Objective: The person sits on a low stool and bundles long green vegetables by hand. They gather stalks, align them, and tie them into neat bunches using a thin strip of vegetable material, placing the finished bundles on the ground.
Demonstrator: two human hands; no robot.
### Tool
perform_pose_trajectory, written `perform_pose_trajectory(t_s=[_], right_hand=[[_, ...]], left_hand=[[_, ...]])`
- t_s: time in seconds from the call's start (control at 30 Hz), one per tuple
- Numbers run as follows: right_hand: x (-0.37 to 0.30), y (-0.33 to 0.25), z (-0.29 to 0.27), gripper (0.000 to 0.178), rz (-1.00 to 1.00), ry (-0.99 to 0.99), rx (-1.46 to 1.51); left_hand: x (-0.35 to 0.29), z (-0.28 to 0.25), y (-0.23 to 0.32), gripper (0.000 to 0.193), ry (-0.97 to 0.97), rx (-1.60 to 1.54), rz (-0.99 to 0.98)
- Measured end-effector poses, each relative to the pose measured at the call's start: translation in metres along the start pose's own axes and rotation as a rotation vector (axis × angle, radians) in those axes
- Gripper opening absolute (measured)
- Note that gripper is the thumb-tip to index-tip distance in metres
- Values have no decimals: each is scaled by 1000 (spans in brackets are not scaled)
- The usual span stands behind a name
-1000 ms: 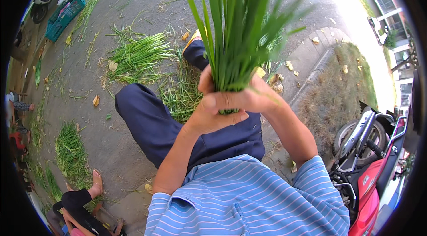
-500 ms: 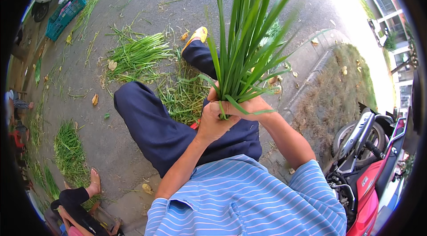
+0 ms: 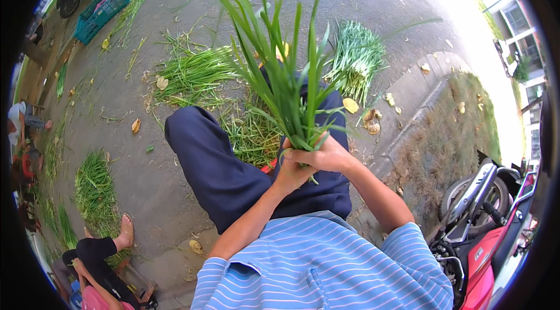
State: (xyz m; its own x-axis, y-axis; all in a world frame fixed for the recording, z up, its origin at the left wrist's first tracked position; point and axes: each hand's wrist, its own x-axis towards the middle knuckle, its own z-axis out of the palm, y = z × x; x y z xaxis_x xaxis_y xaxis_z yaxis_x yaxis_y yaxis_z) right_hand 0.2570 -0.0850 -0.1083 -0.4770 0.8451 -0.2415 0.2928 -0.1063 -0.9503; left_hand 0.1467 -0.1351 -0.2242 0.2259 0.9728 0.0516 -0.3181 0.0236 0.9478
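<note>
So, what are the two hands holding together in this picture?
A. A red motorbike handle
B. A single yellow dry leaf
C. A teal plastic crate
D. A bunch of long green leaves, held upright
D: the left hand and the right hand close together around the base of the bunch of long green leaves, which fans upward above the person's dark blue trousers.

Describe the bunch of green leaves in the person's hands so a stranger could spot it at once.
Start at the striped blue shirt at the bottom and follow both forearms up to the hands. The left hand and right hand clasp the bunch. It alone stands upright; the other piles lie flat on the pavement.
</note>
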Motion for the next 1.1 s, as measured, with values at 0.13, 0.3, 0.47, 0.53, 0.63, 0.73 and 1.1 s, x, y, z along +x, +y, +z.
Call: perform_pose_trajectory(t_s=[0.13, 0.3, 0.47, 0.53, 0.63, 0.73, 1.1], right_hand=[[-5, -24, 0, 19, -51, 38, 87], [6, 0, -6, 25, 223, -42, 272], [32, -15, -8, 36, 137, -82, 639], [41, -7, -2, 42, 159, -141, 825], [44, -10, 9, 45, 241, -185, 975], [49, 8, 16, 49, 313, -211, 1051], [26, 12, 43, 33, 212, -157, 751]], left_hand=[[-3, 0, 15, 45, -96, 84, -81], [1, -5, 21, 36, -157, -267, -484], [7, -11, 86, 21, -116, -384, -441], [1, -21, 94, 22, -78, -476, -474], [-12, -31, 103, 20, -30, -592, -510], [-23, -39, 113, 22, 38, -694, -551], [-30, -63, 112, 30, 84, -546, -492]])
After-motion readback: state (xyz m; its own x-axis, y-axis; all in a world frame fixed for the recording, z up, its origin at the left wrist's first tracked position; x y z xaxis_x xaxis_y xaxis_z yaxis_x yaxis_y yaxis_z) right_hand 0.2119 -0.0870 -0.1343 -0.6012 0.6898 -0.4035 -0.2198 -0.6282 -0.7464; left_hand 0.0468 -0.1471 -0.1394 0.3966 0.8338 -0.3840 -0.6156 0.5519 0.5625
